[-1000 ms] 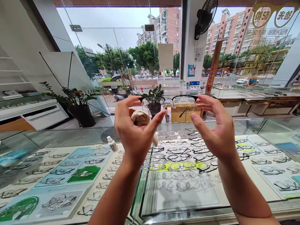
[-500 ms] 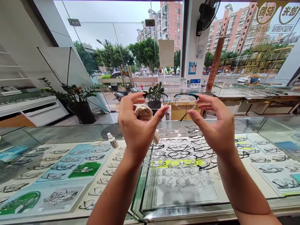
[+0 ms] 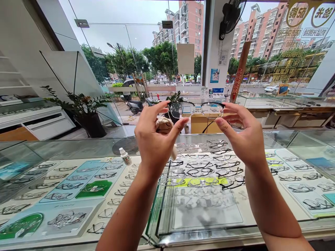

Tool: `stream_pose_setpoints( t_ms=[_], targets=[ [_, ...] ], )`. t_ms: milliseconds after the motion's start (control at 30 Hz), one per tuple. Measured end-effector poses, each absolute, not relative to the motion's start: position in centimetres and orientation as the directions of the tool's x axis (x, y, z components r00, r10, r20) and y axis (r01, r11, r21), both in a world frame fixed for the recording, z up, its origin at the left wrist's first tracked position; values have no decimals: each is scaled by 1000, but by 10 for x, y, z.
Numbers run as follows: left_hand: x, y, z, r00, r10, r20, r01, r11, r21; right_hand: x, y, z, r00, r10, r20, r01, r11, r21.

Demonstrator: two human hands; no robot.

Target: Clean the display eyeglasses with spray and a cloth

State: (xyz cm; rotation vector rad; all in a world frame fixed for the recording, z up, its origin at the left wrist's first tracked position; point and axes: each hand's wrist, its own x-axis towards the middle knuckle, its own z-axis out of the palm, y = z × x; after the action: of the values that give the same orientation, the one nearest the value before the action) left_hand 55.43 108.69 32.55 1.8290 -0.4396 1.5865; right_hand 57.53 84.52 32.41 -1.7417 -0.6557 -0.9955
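You have the glasses (image 3: 198,104) raised over the counter (image 3: 65,146), just to the 1 o'clock side of the middle of your view, lenses facing you and roughly level. Your left hand (image 3: 156,137) holds the frame's outer corner at its 9 o'clock end, and your right hand (image 3: 244,137) holds the corner at 3 o'clock; both grips are narrow at the fingertips, though whether the thumbs press on the lower rims you cannot tell from here. They should feel light and fairly stiff at the rims, yet fragile at the thin bridge, and smooth lenses would likely slip and smear, so those outer corners are the sound place to hold. The cloth (image 3: 164,122) bunched in your left palm looks soft and limp. Count one pair held, with two lenses and one arm clearly showing, one cloth, one bottle (image 3: 125,156) at 8 o'clock from the glasses, one fan (image 3: 231,17) at 1 o'clock, and two potted plants (image 3: 91,123), this one at 9 o'clock, the other behind the lenses. The display glasses (image 3: 200,172) toward 6 o'clock overlap too much to count.
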Motion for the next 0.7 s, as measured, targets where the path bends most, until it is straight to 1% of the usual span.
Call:
stream_pose_setpoints(
  t_ms=[100,167,233,300,367,433,700],
  targets=[
    [556,1088,325,199,159,967,-645,-722,251,580,843,323,533,-15,846,792,-344,-504],
    [556,1088,325,207,156,966,-648,-718,255,581,843,323,552,-12,833,794,-296,-531],
    [554,1087,325,227,164,960,-651,-707,275,582,844,323,568,-15,823,797,-239,-555],
    [552,1085,325,263,194,945,-658,-680,323,582,844,324,579,-23,815,795,-206,-571],
    [550,1083,325,290,234,928,-665,-647,372,582,844,324,587,-34,809,789,-200,-581],
    [550,1082,324,290,265,919,-667,-633,393,581,844,325,593,-40,804,785,-195,-588],
    [563,1090,320,230,289,929,-640,-674,368,581,844,325,592,-34,805,787,-190,-587]
  ],
)
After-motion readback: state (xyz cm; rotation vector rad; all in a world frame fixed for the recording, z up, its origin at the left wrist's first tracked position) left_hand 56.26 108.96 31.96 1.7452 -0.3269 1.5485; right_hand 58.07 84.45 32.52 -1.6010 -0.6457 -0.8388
